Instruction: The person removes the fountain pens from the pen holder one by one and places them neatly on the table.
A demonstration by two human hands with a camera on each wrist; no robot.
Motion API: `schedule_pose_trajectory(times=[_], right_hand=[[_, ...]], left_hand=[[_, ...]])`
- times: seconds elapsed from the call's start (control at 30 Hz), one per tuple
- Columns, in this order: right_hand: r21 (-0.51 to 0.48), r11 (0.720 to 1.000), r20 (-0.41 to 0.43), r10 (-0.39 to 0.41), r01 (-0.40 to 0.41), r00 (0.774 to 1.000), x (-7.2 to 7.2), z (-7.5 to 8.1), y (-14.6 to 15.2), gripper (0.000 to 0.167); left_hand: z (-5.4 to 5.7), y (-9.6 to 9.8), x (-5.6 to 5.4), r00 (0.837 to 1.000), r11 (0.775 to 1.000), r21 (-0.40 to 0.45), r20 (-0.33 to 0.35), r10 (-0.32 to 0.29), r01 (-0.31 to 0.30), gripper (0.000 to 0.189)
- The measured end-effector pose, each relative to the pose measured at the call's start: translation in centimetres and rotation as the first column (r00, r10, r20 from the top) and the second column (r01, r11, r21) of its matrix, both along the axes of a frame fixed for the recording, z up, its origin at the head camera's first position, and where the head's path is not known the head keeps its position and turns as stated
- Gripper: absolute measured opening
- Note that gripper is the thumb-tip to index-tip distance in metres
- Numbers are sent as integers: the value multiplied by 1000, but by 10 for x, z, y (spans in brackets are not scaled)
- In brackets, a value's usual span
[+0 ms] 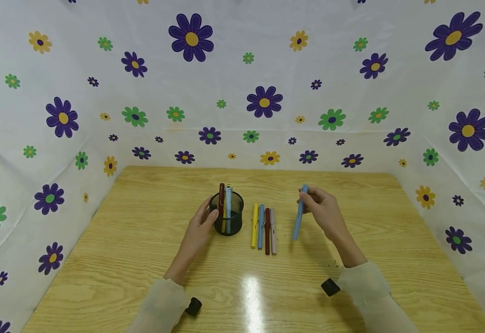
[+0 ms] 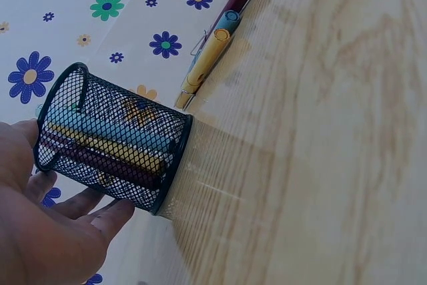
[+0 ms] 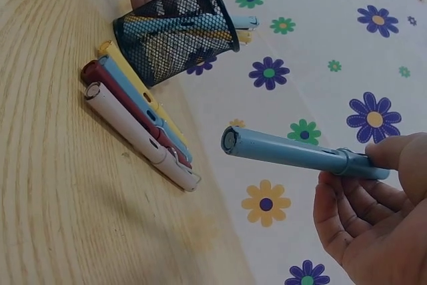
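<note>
My left hand (image 1: 198,226) holds a black mesh pen cup (image 1: 236,225) by its left side, thumb and fingers around the wall. Inside the cup stand a dark red pen (image 1: 221,199), a light blue pen (image 1: 228,201) and a yellow pen (image 2: 127,148), which shows through the mesh. To the right, my right hand (image 1: 325,210) pinches a blue pen (image 3: 287,151) near its clip end between thumb and fingers. That pen slants above the table, its other end pointing down and toward me. The cup stands upright on the wood.
Between the hands, a yellow pen (image 1: 254,226), a blue pen (image 1: 260,227), a dark red pen (image 1: 267,233) and a pale pink pen (image 1: 273,233) lie side by side on the wooden table (image 1: 155,203). A flowered white cloth (image 1: 225,78) stands around the back and sides.
</note>
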State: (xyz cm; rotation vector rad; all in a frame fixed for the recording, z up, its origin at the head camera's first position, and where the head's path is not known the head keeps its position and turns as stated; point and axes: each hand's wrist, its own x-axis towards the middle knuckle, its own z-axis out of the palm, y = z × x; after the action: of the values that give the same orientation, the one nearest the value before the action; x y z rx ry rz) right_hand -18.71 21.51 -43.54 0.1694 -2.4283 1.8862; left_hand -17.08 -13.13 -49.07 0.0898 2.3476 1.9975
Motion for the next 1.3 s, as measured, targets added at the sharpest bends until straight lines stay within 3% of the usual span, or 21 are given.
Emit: schedule_pose_trajectory(times=[1.3], right_hand=[[35, 999, 137, 25, -30, 990, -1, -27, 5, 41]], left_hand=[[0, 0, 0, 1000, 1000, 5, 1, -3, 3, 62]])
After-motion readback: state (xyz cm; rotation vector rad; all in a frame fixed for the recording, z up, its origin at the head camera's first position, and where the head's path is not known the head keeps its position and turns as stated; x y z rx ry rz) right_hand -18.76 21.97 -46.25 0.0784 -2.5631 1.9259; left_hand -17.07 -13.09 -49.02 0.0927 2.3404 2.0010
